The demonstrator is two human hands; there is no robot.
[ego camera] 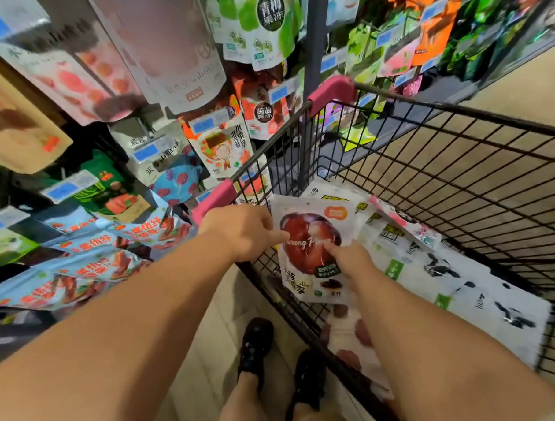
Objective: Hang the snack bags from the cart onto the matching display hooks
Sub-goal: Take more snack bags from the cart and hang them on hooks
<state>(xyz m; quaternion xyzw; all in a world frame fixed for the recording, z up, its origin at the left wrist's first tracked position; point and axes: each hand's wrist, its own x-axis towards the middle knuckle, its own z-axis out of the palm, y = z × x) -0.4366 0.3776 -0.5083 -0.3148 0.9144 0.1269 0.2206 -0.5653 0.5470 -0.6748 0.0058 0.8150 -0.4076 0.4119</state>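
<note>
head cam, angled down-fwd, close over cart [456, 108]

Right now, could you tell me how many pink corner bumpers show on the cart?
2. One bumper caps the far corner beside the grey post; the other sits on the corner just beyond the left hand. Other cart corners lie out of view.

Two black shoes [255, 341] side by side on tan floor [503, 86]
</note>
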